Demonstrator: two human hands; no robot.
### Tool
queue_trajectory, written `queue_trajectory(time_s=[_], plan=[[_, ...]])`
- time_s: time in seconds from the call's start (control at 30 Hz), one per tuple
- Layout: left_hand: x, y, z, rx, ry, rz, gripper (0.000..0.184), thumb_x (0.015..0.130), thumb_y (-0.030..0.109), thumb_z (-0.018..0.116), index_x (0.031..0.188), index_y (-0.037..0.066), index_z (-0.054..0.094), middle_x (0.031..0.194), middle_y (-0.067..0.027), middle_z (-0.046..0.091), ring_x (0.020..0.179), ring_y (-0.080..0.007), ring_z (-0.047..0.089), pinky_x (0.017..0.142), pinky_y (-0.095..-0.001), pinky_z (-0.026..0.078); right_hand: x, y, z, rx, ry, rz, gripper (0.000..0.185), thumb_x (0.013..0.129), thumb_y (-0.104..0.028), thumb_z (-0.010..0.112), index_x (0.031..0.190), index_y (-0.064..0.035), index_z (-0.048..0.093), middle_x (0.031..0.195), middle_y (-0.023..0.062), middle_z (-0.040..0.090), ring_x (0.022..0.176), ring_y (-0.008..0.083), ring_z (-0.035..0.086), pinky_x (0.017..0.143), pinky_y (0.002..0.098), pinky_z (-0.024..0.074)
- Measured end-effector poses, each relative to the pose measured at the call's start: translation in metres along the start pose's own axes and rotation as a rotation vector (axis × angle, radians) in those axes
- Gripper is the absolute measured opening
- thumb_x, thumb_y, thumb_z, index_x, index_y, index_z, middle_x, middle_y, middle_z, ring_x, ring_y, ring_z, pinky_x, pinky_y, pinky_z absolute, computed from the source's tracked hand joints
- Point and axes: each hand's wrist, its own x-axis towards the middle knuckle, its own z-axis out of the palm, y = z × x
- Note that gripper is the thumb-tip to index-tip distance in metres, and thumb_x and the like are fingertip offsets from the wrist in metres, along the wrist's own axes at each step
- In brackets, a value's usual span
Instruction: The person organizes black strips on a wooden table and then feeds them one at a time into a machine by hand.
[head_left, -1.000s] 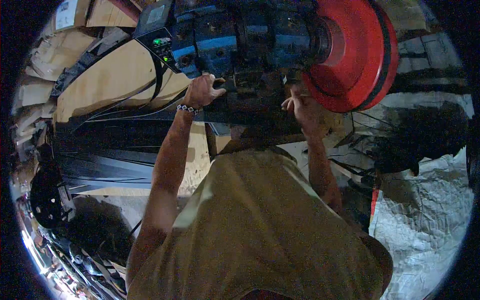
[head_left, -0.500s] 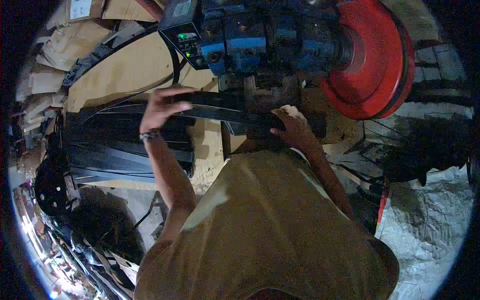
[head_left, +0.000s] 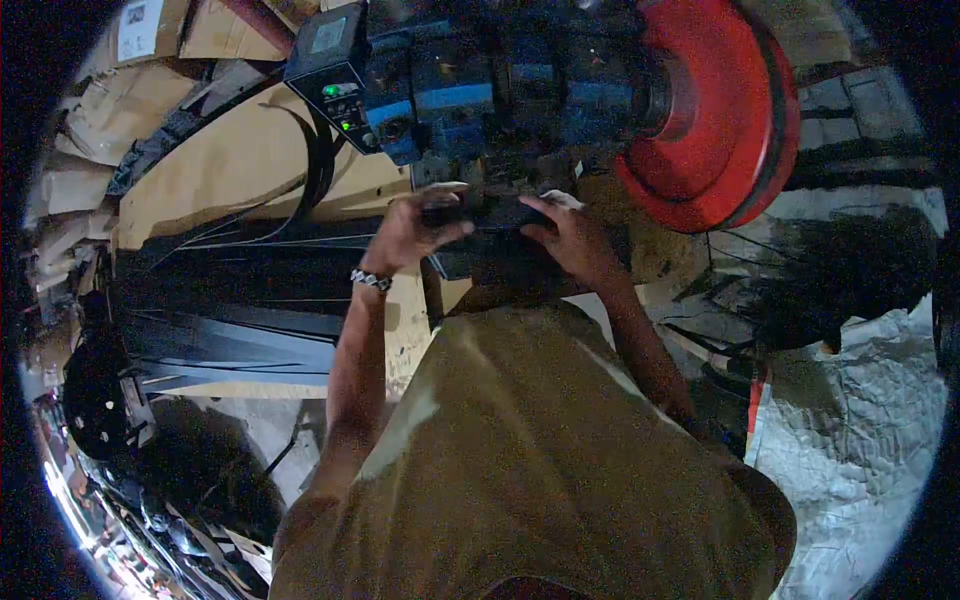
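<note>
A dark flat strip point(head_left: 492, 213) spans the space between my hands, below the blue machine point(head_left: 450, 95). My left hand point(head_left: 402, 235), with a patterned bracelet at the wrist, curls thumb and fingers around the strip's left part. At the right end, my right hand point(head_left: 578, 243) has its thumb and fingers on the same strip. Pale material covers some fingertips of both hands. Shadow hides the exact contact and the machine's working part. Many long black strips point(head_left: 250, 340) lie in a bundle to the left.
A large red wheel point(head_left: 715, 120) sits at the machine's right end. The control box point(head_left: 335, 95) shows green lights. Beneath the strips is a pale wooden board point(head_left: 235, 160). Cardboard boxes point(head_left: 120, 100) are stacked at upper left; crumpled silvery sheeting point(head_left: 850, 440) lies at right.
My left hand has moved right along the strip, closer to the machine's middle and to my right hand. My right hand stays near the same place. The whole view has shifted slightly.
</note>
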Motion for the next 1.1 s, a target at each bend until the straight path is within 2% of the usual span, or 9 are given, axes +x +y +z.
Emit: queue_trajectory(time_s=[0.07, 0.17, 0.27, 0.37, 0.57, 0.77, 0.87, 1.0, 1.1], plan=[[0.010, 0.002, 0.007, 0.375, -0.180, 0.171, 0.047, 0.076, 0.013, 0.084, 0.118, 0.002, 0.065, 0.105, -0.0080, 0.069, 0.101, -0.0161, 0.062, 0.089, -0.0323, 0.052, 0.010, 0.001, -0.005, 0.070, 0.011, 0.059, 0.044, 0.087, -0.023, 0.070, 0.128, -0.0096, 0.060, 0.114, 0.0190, 0.062, 0.111, 0.0360, 0.059, 0.094, 0.0428, 0.0477], [0.026, -0.012, -0.005, 0.261, -0.204, 0.059, 0.047, 0.076, 0.017, 0.084, 0.117, 0.004, 0.067, 0.103, -0.0088, 0.069, 0.102, -0.0176, 0.062, 0.085, -0.0334, 0.052, 0.019, 0.021, 0.011, -0.008, 0.150, 0.035, 0.045, 0.087, -0.024, 0.070, 0.128, -0.0083, 0.060, 0.119, 0.0190, 0.060, 0.112, 0.0364, 0.059, 0.098, 0.0412, 0.0467], [0.036, 0.001, -0.017, 0.755, -0.182, 0.131, 0.046, 0.075, 0.022, 0.085, 0.114, 0.005, 0.069, 0.102, -0.0110, 0.069, 0.094, -0.0216, 0.066, 0.079, -0.0352, 0.053, 0.019, 0.016, 0.008, -0.085, 0.072, 0.162, 0.046, 0.087, -0.026, 0.070, 0.127, -0.0054, 0.059, 0.128, 0.0203, 0.056, 0.118, 0.0387, 0.055, 0.103, 0.0439, 0.0431], [0.046, 0.004, -0.026, 0.945, -0.148, -0.022, 0.043, 0.076, 0.027, 0.082, 0.112, 0.007, 0.071, 0.101, -0.0147, 0.070, 0.082, -0.0247, 0.069, 0.074, -0.0368, 0.052, 0.021, 0.023, 0.027, -0.073, 0.162, -0.092, 0.048, 0.088, -0.030, 0.069, 0.127, -0.0043, 0.059, 0.140, 0.0256, 0.044, 0.130, 0.0429, 0.043, 0.109, 0.0495, 0.0367], [0.062, -0.001, -0.029, 1.198, -0.143, -0.070, 0.052, 0.078, 0.040, 0.075, 0.117, 0.007, 0.067, 0.107, -0.0177, 0.070, 0.089, -0.0331, 0.070, 0.078, -0.0406, 0.054, 0.024, 0.009, 0.035, -0.252, 0.081, -0.058, 0.050, 0.088, -0.029, 0.071, 0.132, -0.0094, 0.058, 0.150, 0.0314, 0.027, 0.142, 0.0478, 0.023, 0.114, 0.0536, 0.0273], [0.068, 0.010, -0.017, 1.287, -0.224, -0.222, 0.067, 0.079, 0.049, 0.071, 0.126, 0.002, 0.058, 0.105, -0.0220, 0.069, 0.093, -0.0367, 0.068, 0.080, -0.0443, 0.054, 0.009, 0.020, 0.032, -0.121, 0.169, 0.052, 0.049, 0.087, -0.027, 0.072, 0.132, -0.0091, 0.059, 0.147, 0.0287, 0.036, 0.138, 0.0443, 0.033, 0.111, 0.0512, 0.0328], [0.076, -0.004, -0.022, 1.361, -0.253, -0.252, 0.070, 0.080, 0.052, 0.069, 0.127, 0.001, 0.056, 0.104, -0.0225, 0.069, 0.093, -0.0374, 0.068, 0.081, -0.0452, 0.054, -0.002, 0.013, -0.001, 0.185, 0.025, 0.284, 0.045, 0.092, -0.030, 0.065, 0.132, -0.0087, 0.059, 0.145, 0.0257, 0.040, 0.135, 0.0420, 0.040, 0.109, 0.0479, 0.0361], [0.076, -0.005, -0.019, 1.437, -0.219, -0.265, 0.072, 0.079, 0.054, 0.068, 0.126, 0.001, 0.057, 0.103, -0.0220, 0.069, 0.094, -0.0378, 0.068, 0.082, -0.0461, 0.055, -0.022, 0.063, 0.000, 0.304, 0.178, 0.169, 0.037, 0.098, -0.038, 0.053, 0.111, -0.0064, 0.067, 0.126, 0.0183, 0.059, 0.123, 0.0303, 0.053, 0.105, 0.0431, 0.0406], [0.072, -0.005, -0.018, 1.438, -0.186, -0.219, 0.071, 0.078, 0.053, 0.068, 0.124, 0.000, 0.057, 0.105, -0.0220, 0.069, 0.096, -0.0382, 0.068, 0.082, -0.0467, 0.054, -0.025, 0.044, -0.026, 0.575, 0.297, 0.398, 0.041, 0.100, -0.042, 0.050, 0.094, -0.0059, 0.069, 0.099, 0.0111, 0.068, 0.103, 0.0228, 0.062, 0.094, 0.0385, 0.0457]])
